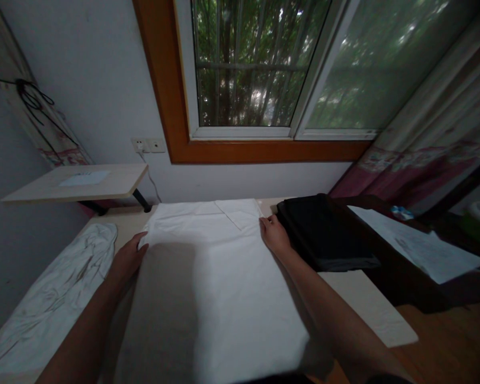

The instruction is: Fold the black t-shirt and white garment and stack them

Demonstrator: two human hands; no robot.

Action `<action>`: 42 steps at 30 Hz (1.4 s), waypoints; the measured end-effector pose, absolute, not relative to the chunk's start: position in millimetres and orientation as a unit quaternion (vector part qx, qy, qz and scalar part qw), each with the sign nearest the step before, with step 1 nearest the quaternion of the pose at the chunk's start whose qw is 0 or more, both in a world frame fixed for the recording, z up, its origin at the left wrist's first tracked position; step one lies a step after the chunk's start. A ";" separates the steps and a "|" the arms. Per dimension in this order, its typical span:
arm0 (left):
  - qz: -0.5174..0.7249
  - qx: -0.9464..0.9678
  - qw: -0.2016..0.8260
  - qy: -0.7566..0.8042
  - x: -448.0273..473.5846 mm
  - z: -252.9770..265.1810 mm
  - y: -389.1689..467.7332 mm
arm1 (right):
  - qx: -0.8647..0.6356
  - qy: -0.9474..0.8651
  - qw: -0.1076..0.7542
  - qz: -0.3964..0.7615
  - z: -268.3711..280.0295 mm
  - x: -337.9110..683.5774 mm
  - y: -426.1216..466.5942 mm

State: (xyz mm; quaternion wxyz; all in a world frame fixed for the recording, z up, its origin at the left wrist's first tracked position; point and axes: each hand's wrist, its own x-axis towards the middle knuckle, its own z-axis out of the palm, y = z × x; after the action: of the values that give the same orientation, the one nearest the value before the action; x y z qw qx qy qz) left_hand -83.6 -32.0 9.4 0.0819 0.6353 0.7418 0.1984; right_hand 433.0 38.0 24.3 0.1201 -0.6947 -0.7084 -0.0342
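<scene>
A white cloth [240, 288] lies spread over the table, its far end near the wall. Its far part has creases and a slanting seam or fold line; I cannot tell what kind of item it is. My left hand [128, 257] grips the left edge toward the far end, thumb and fingers closed on the fabric. On the opposite edge, at about the same distance, my right hand [275, 233] pinches the cloth. A shadow falls across the cloth's left half. The near end runs out of view at the bottom.
Left of the cloth is a crumpled white cloth [60, 298], below a small raised shelf [76, 181] with a paper. Folded black fabric [324, 229] sits right of my right hand. Farther right, a dark surface bears a printed sheet [412, 240]. Behind are a wall and a window [260, 64].
</scene>
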 end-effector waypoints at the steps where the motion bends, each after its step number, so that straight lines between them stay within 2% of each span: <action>1: 0.201 0.635 0.082 0.741 -82.7 9.4 -30.7 | -0.695 -0.708 0.121 -0.031 24.0 434.0 39.4; 7: 0.209 0.638 0.049 0.740 -102.6 0.5 -15.1 | -0.696 -0.710 0.112 -0.017 23.0 442.0 52.0; 13: 0.144 0.666 0.036 0.731 -132.7 -0.1 -2.3 | -0.698 -0.708 0.103 -0.013 22.9 442.7 62.6; 20: 0.106 0.702 -0.072 0.701 -112.5 11.4 4.1 | -0.695 -0.709 0.122 -0.014 20.9 442.1 62.0; 25: 0.157 0.673 -0.053 0.721 -93.3 14.3 15.0 | -0.685 -0.713 0.147 -0.034 21.1 441.0 59.8; 31: 0.239 0.657 0.035 0.715 -95.9 13.4 37.8 | -0.687 -0.712 0.134 -0.050 21.5 439.7 60.2; 42: 0.213 0.645 -0.014 0.733 -93.2 0.2 51.1 | -0.689 -0.718 0.082 -0.059 27.0 437.8 74.6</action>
State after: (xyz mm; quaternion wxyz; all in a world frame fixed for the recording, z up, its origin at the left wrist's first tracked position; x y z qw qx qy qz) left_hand -93.2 51.1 0.2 -0.0139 0.6455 0.7333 0.2131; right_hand 437.8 74.6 27.0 0.0823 -0.6891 -0.7175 -0.0593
